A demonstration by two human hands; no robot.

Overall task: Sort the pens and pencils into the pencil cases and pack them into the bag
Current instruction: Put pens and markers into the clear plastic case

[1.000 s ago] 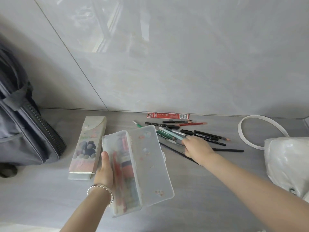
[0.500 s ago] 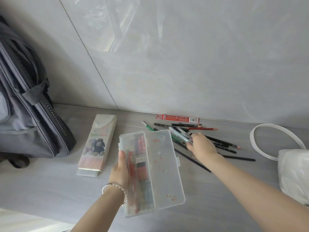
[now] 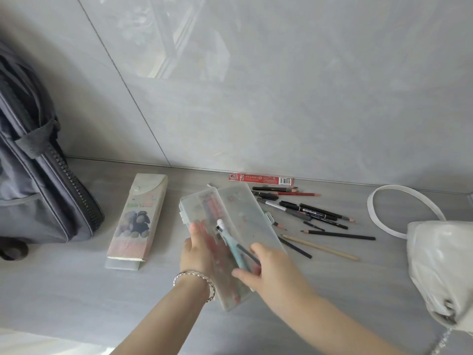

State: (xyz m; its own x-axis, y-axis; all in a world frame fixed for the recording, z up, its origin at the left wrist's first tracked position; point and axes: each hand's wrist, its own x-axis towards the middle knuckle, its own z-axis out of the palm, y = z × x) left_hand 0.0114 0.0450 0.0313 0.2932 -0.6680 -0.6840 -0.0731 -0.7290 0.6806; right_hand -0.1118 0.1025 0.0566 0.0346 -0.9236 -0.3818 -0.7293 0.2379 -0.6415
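While the left hand (image 3: 197, 254) grips the open case (image 3: 245, 213), the right hand (image 3: 273, 267) pinches a teal pen (image 3: 231, 244) over it; pencils (image 3: 320, 216) lie just beside.

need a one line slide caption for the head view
Left hand holds the open clear pencil case while the right hand grips pens over it.

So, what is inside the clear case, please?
Red pens lie in the clear case, blurred by its plastic. The right hand holds a teal pen and a dark pen over it. The left hand covers its near end.
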